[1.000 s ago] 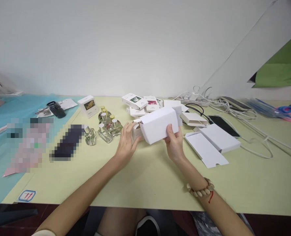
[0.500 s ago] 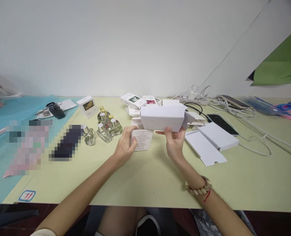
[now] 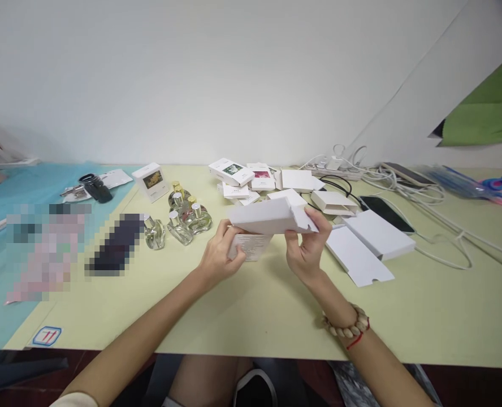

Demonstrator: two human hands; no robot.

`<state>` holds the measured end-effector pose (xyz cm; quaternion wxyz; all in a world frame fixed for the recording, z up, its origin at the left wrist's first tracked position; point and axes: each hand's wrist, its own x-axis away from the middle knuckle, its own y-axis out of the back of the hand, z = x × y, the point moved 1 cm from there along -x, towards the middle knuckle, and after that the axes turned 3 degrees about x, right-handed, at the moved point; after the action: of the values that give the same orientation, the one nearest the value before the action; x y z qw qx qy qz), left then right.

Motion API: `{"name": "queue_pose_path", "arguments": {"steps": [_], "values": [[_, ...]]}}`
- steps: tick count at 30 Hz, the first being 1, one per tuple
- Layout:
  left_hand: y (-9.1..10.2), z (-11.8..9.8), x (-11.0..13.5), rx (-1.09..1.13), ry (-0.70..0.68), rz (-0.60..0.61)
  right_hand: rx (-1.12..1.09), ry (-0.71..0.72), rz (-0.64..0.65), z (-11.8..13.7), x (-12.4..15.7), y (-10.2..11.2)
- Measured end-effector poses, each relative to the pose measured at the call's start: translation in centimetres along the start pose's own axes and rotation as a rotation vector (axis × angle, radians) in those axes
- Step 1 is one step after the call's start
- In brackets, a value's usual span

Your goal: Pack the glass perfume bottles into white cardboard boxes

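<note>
Both my hands are raised over the front middle of the table. My left hand [image 3: 222, 251] grips a white carton [image 3: 252, 246] whose visible panel carries small print. Above and partly over that carton lies a plain white folded cardboard piece [image 3: 262, 216], tilted, with a notched end to the right. My right hand [image 3: 307, 246] holds this piece by its right end, thumb in front and fingers behind. The left end of the white piece meets the fingers of my left hand; whether it sits inside the carton cannot be seen.
Glass perfume bottles [image 3: 180, 229] and an upright picture box [image 3: 150, 182] stand to the left. Several white boxes [image 3: 234, 170] are piled behind my hands. Flat white box parts [image 3: 358, 255], a phone [image 3: 384, 213] and white cables [image 3: 444, 251] lie to the right.
The white cardboard piece has come down and left, tilting, and its notched right end now shows. My right hand's fingers have closed around that end. More boxes behind are uncovered.
</note>
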<state>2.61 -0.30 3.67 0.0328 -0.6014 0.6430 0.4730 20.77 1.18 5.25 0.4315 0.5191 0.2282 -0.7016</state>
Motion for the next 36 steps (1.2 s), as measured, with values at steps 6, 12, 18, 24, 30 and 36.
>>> {"name": "queue_pose_path", "arguments": {"steps": [6,12,18,24,30,36], "values": [[-0.4,0.1,0.1,-0.05,-0.007,-0.031,0.072,0.046,-0.004,-0.4,0.0,0.2],[-0.3,0.3,0.0,-0.05,0.019,0.058,0.099,0.029,0.019,-0.4,0.0,0.4],[-1.3,1.2,0.6,0.046,0.021,-0.064,0.095,0.058,0.006,-0.8,0.0,0.6],[-1.5,1.4,0.6,0.04,-0.076,-0.139,0.042,0.061,0.15,-1.1,0.1,0.5],[-1.7,1.4,0.6,0.024,-0.097,-0.172,0.137,0.054,0.168,-1.0,-0.2,0.8],[-1.7,1.6,0.7,0.089,-0.066,-0.123,0.158,0.047,0.153,-0.9,-0.3,0.8]]}}
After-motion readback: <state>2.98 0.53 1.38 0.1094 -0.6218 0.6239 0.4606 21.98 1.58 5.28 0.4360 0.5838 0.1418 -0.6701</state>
